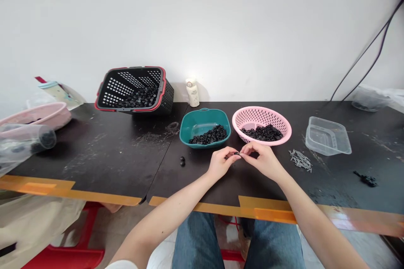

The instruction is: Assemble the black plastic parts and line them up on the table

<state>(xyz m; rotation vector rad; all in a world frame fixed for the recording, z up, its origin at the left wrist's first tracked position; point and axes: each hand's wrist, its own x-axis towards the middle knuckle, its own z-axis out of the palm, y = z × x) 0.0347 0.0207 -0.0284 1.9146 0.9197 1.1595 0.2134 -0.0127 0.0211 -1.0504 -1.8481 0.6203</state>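
My left hand pinches a small black part between thumb and fingertips, above the dark table. My right hand meets it there, its thumb and forefinger closed at the part's right end; what exactly they grip is too small to make out. Just behind the hands stand a teal tub and a pink perforated basket, both holding small black parts. To the right of my right hand lies a loose pile of thin grey metal pins. Two black pieces rest left of my left hand.
A black basket with a red rim holds black pieces at the back left, beside a white bottle. On the right are a clear plastic box and a black cluster. Orange tape runs along the table's front edge.
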